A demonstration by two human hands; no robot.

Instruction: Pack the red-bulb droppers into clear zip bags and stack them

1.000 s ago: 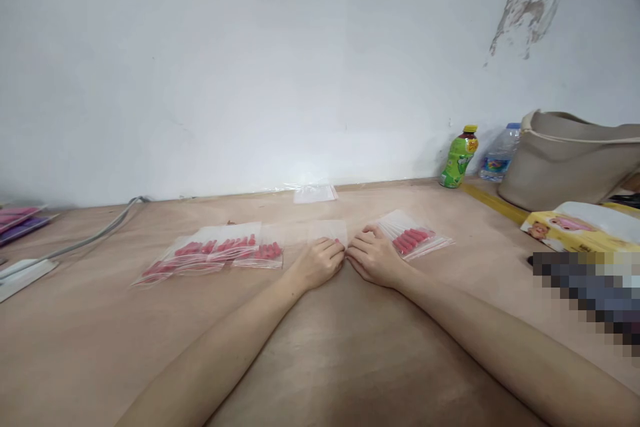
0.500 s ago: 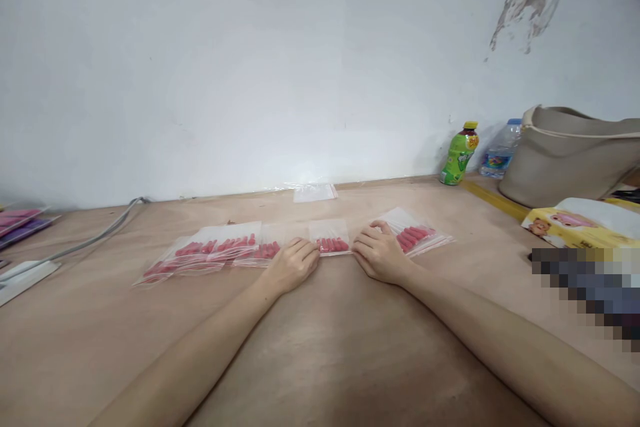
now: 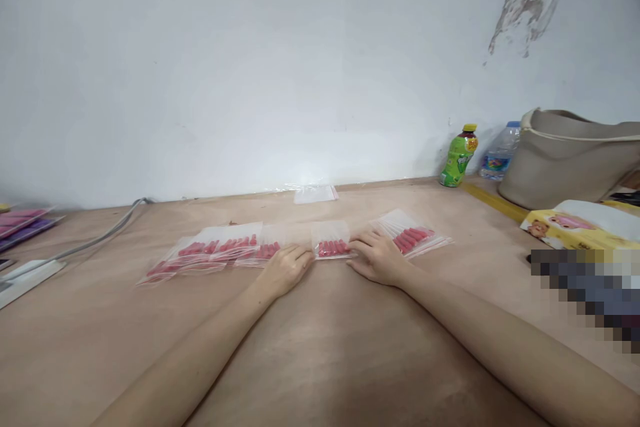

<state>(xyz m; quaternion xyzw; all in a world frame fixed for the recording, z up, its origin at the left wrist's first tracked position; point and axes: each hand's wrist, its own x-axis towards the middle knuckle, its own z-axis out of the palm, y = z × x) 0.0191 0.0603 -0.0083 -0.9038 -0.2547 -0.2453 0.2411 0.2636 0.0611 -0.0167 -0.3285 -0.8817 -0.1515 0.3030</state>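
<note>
A small clear zip bag [image 3: 330,232] lies flat on the wooden table, with several short red rod-like pieces [image 3: 333,249] along its near side. Its near left corner is pinched by my left hand [image 3: 287,269], fingers bent close together. Across from it, my right hand [image 3: 381,258] has curled fingers closed at the bag's right edge, the thumb low beside the near corner. Overlapping filled bags [image 3: 213,245] spread out left of my left hand. Another fanned stack of filled bags [image 3: 413,237] sits just beyond my right hand, which partly covers it.
Flat white bags [image 3: 316,194] lie by the wall. At the right stand a green bottle [image 3: 457,159], a water bottle [image 3: 499,153] and a beige bag [image 3: 570,163], with a yellow packet [image 3: 565,225] nearer. A grey cable [image 3: 107,232] and a power strip [image 3: 31,281] are left.
My right fingers have lowered and shifted slightly left along the bag's right edge. My left hand has moved slightly left and down. More of the red pieces show between the hands.
</note>
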